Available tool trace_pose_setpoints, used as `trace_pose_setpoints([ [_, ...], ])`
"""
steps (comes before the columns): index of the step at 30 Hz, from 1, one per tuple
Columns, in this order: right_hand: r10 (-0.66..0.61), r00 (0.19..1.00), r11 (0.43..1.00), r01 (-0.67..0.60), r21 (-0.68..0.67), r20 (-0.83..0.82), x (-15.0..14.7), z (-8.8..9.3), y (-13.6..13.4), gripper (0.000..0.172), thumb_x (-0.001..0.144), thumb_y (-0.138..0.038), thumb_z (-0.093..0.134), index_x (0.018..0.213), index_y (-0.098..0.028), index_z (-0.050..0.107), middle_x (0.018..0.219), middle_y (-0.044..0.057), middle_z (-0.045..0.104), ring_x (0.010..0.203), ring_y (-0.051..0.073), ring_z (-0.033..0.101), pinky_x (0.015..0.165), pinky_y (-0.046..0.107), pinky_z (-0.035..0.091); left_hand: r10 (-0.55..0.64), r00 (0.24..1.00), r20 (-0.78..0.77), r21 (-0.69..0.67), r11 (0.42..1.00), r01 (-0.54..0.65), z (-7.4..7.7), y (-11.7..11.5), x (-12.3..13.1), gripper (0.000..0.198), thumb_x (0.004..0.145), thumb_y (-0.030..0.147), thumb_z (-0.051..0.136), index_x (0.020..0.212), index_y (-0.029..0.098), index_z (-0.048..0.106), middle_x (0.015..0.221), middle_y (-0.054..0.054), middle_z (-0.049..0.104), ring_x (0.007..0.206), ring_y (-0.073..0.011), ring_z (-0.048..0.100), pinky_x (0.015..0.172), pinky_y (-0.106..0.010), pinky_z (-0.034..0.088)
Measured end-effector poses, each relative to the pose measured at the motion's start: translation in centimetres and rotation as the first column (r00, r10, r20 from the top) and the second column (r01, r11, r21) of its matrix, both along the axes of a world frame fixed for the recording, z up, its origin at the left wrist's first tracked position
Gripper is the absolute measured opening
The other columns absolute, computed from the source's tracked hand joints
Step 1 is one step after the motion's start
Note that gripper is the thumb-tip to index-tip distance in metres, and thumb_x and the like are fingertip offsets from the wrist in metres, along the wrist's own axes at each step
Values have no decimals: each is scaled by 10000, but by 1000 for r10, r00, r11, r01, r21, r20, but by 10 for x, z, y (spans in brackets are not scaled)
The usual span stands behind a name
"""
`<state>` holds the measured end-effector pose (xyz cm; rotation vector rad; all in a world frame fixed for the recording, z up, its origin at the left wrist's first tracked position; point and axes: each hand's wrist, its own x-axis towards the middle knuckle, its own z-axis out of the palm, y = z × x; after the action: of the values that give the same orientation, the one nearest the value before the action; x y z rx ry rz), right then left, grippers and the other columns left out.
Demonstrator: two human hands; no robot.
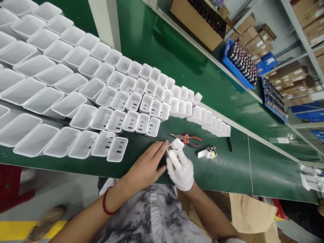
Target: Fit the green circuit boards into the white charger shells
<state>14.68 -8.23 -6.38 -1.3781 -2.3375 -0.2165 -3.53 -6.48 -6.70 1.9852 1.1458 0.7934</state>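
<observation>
A small white plastic case (170, 151) stands at the front of the green bench, with a white end piece (178, 144) tilted at its top and a bit of red and dark wiring at the opening. My bare left hand (146, 165) is against the case's left side, fingers long and thumb below. My right hand (181, 170), in a white glove, is closed around the case from the right, its thumb pressing near the opening. Just beyond lie red-handled pliers (186, 138). To the right rests a circuit board with a white end piece (208, 152).
Rows of white open-topped cases (81, 84) cover the bench's left side and run along its back. A black pen (230, 144) lies at right. Behind the bench are a blue tray (239, 64) of parts, a cardboard box (197, 25) and shelves with cartons (298, 79).
</observation>
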Motion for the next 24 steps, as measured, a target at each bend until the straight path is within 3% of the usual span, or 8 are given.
trace_pose_setpoints([
  [6,-69,993,996,63,-66,-98,2,21,-6,561,882,-102,552,1415,-255,468,1198,175,680,896,267,734,668,333,596,117,992,41,20,993,-118,8,-9,-17,687,903,338,617,1497,216,295,1379,-156,531,1270,-274,567,1046,-395,523],
  [13,-24,999,993,18,-117,-49,-6,4,-10,478,911,-114,536,1374,-229,516,1252,195,654,867,220,738,679,294,596,210,974,85,1,978,-211,6,-9,-20,502,917,248,581,1394,204,434,1287,-131,587,1201,-246,612,1031,-372,532],
  [15,-20,991,983,-5,-182,-134,-3,10,-8,457,921,-123,525,1359,-250,543,1258,171,658,923,211,730,715,284,592,213,975,57,19,977,-214,6,-8,-20,451,926,242,568,1365,209,468,1275,-125,596,1191,-251,619,1026,-380,537],
  [17,-142,950,951,53,-305,-279,4,26,-3,400,939,-160,512,1315,-267,601,1257,130,671,1016,220,710,792,298,588,204,978,35,23,978,-205,5,-8,-20,435,929,244,567,1356,216,484,1279,-116,599,1187,-256,623,1020,-378,542],
  [19,-401,778,877,173,-449,-484,14,46,9,339,953,-242,520,1263,-249,656,1224,99,696,1073,248,690,868,343,580,190,982,19,33,981,-190,4,-9,-20,438,930,256,570,1358,223,486,1286,-110,599,1179,-261,630,1010,-376,549],
  [21,-574,413,812,182,-554,-707,26,65,28,350,943,-345,548,1241,-212,674,1178,94,718,1086,278,683,912,407,573,188,982,0,65,980,-187,3,-10,-20,435,934,271,564,1360,230,485,1284,-110,598,1165,-262,636,994,-375,556],
  [23,-570,12,821,50,-569,-821,39,79,52,378,916,-397,590,1227,-200,677,1164,82,726,1081,264,686,937,421,569,204,979,-18,115,973,-201,-1,-10,-19,424,942,298,553,1356,233,487,1270,-111,599,1147,-258,640,974,-365,561],
  [24,-549,-141,834,-31,-551,-824,46,83,63,365,903,-396,612,1209,-209,684,1166,69,727,1074,240,689,946,403,568,209,977,-31,138,969,-203,-3,-10,-19,426,943,325,552,1354,233,489,1264,-108,600,1135,-252,644,957,-347,566],
])
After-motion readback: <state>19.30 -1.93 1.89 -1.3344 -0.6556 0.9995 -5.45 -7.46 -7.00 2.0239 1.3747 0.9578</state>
